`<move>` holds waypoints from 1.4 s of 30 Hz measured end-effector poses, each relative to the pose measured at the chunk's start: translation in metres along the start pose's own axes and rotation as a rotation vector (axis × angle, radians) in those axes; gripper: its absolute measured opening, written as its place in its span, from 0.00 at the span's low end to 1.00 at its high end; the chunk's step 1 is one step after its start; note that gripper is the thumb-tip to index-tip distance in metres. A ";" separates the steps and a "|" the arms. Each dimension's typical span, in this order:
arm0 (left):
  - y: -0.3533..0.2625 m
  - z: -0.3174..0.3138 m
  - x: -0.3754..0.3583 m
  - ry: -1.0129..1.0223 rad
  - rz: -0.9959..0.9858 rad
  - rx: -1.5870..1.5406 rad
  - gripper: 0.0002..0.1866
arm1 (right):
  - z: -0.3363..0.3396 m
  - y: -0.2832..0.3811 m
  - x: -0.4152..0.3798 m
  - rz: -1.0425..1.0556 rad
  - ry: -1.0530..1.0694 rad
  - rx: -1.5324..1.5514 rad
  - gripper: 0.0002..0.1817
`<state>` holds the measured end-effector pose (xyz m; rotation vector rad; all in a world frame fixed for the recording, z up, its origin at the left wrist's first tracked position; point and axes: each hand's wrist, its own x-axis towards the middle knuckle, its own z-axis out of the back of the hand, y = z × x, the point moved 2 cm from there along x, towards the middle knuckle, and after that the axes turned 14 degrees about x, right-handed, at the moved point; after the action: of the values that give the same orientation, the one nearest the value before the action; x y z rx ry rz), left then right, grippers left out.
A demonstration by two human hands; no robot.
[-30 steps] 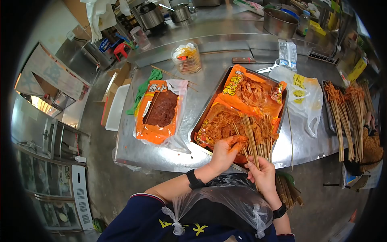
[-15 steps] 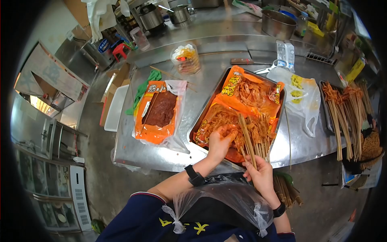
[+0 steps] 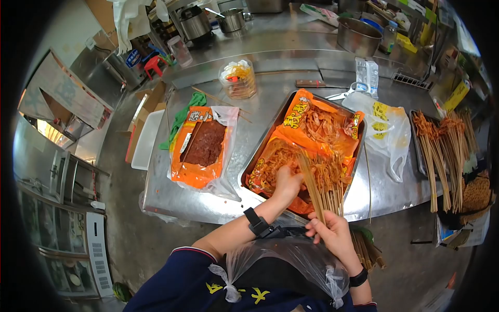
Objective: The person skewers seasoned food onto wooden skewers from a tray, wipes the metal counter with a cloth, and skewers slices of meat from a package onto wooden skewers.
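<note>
My left hand (image 3: 287, 186) reaches into an opened orange bag of red, oily shredded food (image 3: 280, 156) in the metal tray. Its fingers are curled together in the shreds, with the tips hidden. In my right hand (image 3: 332, 231) is a bundle of thin wooden skewers (image 3: 313, 190), gripped near the lower ends and slanting up over the tray. Beside them, several loaded skewers (image 3: 332, 193) lie with shreds on their upper ends. Another orange bag (image 3: 323, 120) of the same shreds fills the far part of the metal tray (image 3: 248, 165).
Left of the tray lies an orange packet (image 3: 202, 147) of dark red food. A plastic tub (image 3: 239, 86) stands behind. Scissors (image 3: 353, 91), a knife (image 3: 311, 83) and a white plastic bag (image 3: 391, 130) lie beyond the tray. At right, another tray holds loaded skewers (image 3: 449, 140).
My left hand has dropped from beside the skewer tips into the shreds. My right hand, with its skewers, has moved slightly down toward me. The view has shifted slightly.
</note>
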<state>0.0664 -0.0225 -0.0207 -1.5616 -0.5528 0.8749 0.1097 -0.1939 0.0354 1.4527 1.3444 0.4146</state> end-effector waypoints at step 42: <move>-0.005 0.085 -0.003 -0.061 -0.233 0.716 0.12 | 0.009 -0.010 0.018 0.065 -0.155 0.110 0.05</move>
<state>-0.0013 0.0286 -0.0161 -0.8062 -0.3909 0.8204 0.1178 -0.1837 0.0169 1.5895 1.2142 0.2664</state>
